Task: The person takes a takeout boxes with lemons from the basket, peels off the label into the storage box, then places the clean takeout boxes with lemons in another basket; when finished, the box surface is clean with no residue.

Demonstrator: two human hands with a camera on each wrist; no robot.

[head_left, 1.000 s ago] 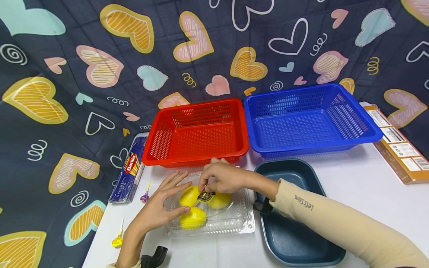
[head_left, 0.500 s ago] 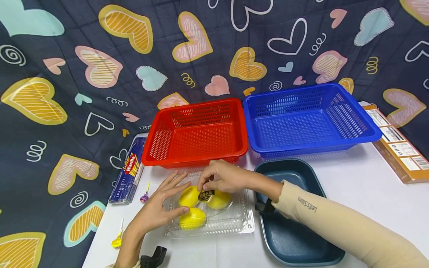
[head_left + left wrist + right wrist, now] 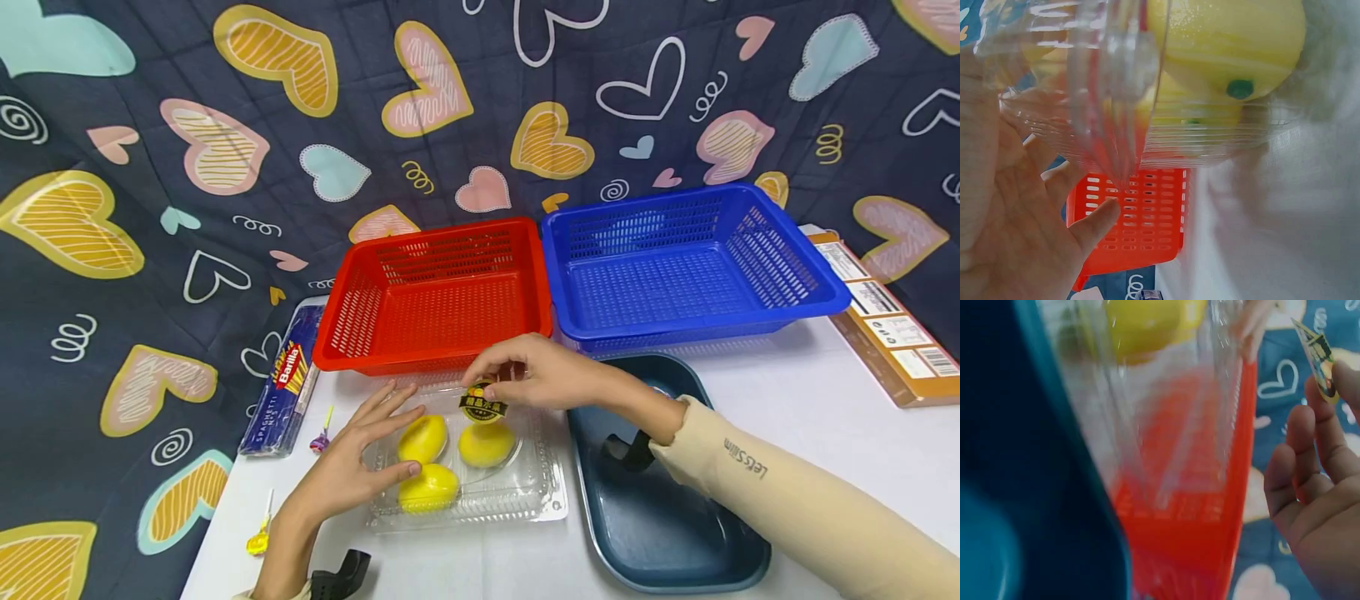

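Note:
A clear plastic clamshell box with three yellow lemons inside lies on the white table. Above its far part, my right hand pinches a black and gold sticker between thumb and forefinger. The right wrist view shows that sticker off the box, held by its edge. Spread along the box's left side is my left hand, fingers fairly straight and thumb over the near lemon. In the left wrist view the lid looks closed over the lemons.
A red basket and a blue basket stand behind the box. To the right is a dark teal tub, under my right forearm. A Barilla spaghetti pack and two lollipops lie left; an orange-brown carton lies far right.
My right hand has lifted up and to the right with the sticker, which earlier lay against the lid over the lemons. The left hand has stayed at the box's left side.

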